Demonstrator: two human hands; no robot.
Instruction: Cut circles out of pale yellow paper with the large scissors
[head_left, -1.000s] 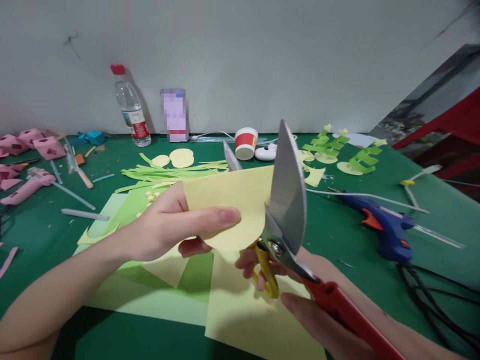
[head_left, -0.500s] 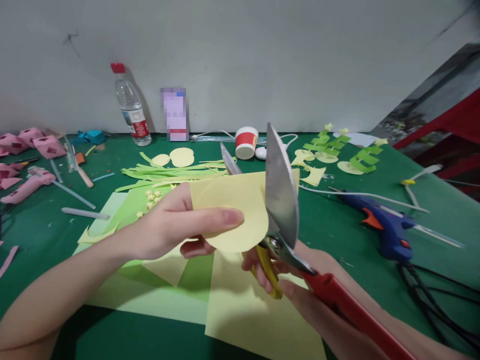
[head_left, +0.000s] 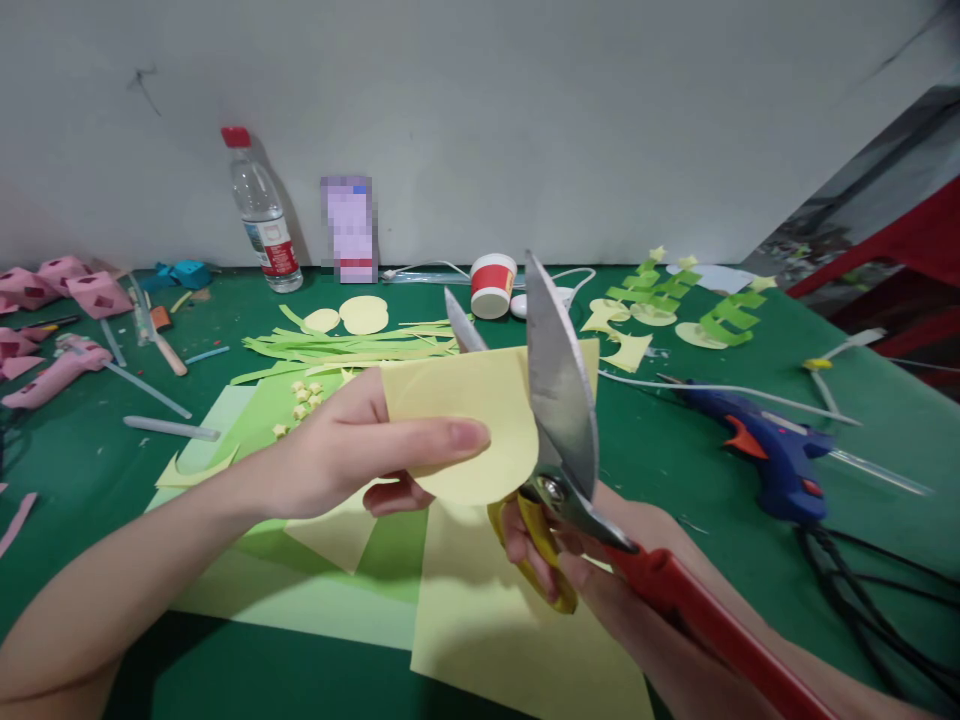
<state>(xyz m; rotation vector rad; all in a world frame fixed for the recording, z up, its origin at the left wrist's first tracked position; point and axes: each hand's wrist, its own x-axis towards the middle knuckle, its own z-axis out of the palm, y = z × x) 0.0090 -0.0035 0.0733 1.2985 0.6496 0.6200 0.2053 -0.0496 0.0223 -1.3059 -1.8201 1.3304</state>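
Note:
My left hand pinches a pale yellow sheet with a rounded cut edge, thumb on top and fingers beneath, holding it above the table. My right hand grips large scissors with a red and a yellow handle. The blades are spread apart with the yellow sheet between them, the broad blade standing upright on the sheet's right side and the thin tip showing behind it.
Green and yellow paper sheets lie under my hands on the green table. A blue glue gun and black cables sit to the right. Green strips, yellow discs, a water bottle, a red-and-white cup and pink paper shapes lie further back.
The scissors have shifted left along the sheet and the blades have narrowed a little. My left hand keeps its pinch and has barely moved.

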